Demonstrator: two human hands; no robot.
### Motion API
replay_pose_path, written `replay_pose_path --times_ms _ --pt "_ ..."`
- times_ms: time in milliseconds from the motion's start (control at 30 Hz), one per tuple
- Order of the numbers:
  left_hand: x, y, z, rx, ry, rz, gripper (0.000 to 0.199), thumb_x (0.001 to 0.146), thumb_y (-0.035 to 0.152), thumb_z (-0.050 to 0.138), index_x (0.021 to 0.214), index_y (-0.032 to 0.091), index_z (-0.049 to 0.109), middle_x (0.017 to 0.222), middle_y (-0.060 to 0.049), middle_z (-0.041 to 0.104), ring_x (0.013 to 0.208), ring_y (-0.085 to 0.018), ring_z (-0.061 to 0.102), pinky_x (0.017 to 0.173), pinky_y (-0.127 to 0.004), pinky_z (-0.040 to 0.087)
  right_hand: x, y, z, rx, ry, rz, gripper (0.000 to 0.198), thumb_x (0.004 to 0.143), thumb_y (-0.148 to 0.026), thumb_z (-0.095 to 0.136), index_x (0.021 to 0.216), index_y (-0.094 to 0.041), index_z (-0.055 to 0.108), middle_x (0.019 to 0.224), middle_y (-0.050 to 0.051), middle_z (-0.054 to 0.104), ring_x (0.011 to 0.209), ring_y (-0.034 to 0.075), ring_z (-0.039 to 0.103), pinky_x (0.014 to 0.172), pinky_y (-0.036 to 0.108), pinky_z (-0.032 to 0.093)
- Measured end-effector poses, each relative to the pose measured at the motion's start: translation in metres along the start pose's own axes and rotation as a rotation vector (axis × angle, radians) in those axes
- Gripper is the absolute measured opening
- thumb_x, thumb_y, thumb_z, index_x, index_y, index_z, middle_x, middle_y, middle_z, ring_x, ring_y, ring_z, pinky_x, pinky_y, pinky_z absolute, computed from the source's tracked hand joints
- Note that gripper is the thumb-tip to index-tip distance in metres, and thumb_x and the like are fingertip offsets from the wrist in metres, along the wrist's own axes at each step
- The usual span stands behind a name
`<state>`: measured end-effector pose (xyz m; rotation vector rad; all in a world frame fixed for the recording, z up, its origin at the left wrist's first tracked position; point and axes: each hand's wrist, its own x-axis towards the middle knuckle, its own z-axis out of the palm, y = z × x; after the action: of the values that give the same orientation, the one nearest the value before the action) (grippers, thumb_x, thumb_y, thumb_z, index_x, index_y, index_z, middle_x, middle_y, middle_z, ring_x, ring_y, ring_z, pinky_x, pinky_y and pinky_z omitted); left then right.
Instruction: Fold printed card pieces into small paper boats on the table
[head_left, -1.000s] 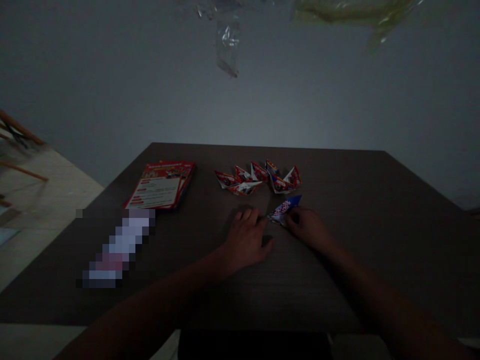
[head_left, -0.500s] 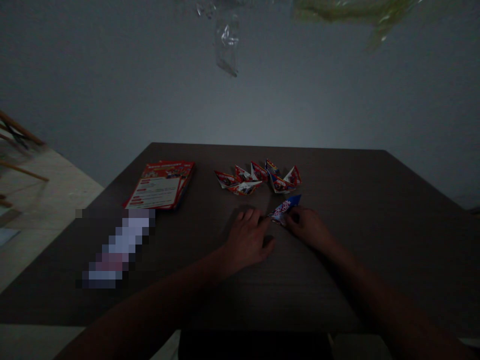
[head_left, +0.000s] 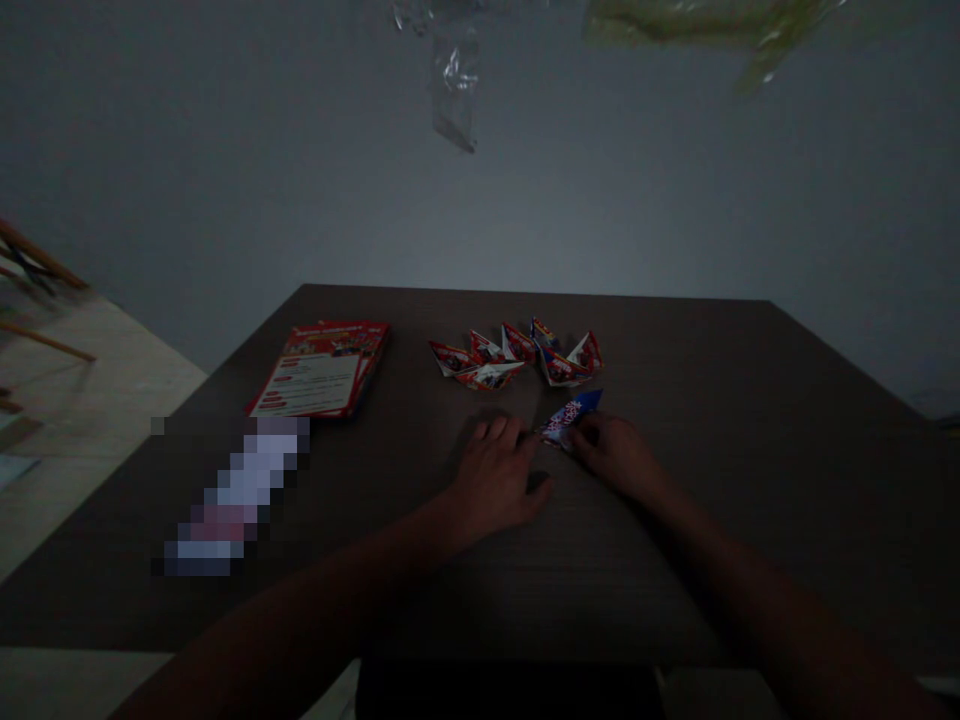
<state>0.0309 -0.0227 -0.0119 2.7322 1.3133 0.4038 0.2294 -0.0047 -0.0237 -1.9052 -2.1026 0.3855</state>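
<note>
A small piece of folded printed paper (head_left: pixel 568 414), blue with white lettering, lies on the table between my hands. My right hand (head_left: pixel 611 450) pinches its lower right edge, thumb and forefinger together. Palm down on the table, my left hand (head_left: pixel 496 473) has its fingers spread, with the index fingertip at the paper's left end; whether it presses on the paper I cannot tell. Just beyond stand several folded paper boats, in a left group (head_left: pixel 491 376) and a right group (head_left: pixel 568 368), printed red, white and blue.
A stack of red and white printed leaflets (head_left: pixel 315 375) lies at the table's left. Nearer me is a blurred-out pale object (head_left: pixel 240 495). The brown table (head_left: pixel 720 370) meets a grey wall, where a clear plastic bag (head_left: pixel 455 90) hangs. Wooden legs (head_left: pixel 45 260) show at far left.
My hands and the folded paper stay almost where they were; the left index finger has shifted very slightly at the paper's left end. The paper boats and leaflets have not moved.
</note>
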Motion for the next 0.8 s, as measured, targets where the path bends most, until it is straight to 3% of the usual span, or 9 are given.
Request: replay_pose_path --times_ms 667,800 --pt "0.001 -0.006 -0.004 0.004 -0.029 0.052 0.049 0.082 0.051 0.047 0.119 0.021 0.055 0.111 -0.010 0.051 0.107 -0.027 0.043 0.089 -0.043 0.035 0.000 0.002 0.001 0.010 0.010 0.015 0.025 0.085 -0.033 0.047 0.074 -0.016 0.062 0.077 0.007 0.068 0.062 0.016 0.058 0.059 0.027 0.035" --pt "0.002 -0.010 -0.004 -0.026 -0.029 -0.001 0.047 0.079 0.052 0.052 0.117 0.025 0.057 0.112 -0.009 0.050 0.107 -0.026 0.043 0.089 -0.042 0.035 -0.007 0.003 -0.007 -0.040 0.118 -0.009 0.029 0.086 -0.040 0.048 0.082 -0.017 0.063 0.078 0.007 0.068 0.069 0.019 0.059 0.068 0.030 0.036"
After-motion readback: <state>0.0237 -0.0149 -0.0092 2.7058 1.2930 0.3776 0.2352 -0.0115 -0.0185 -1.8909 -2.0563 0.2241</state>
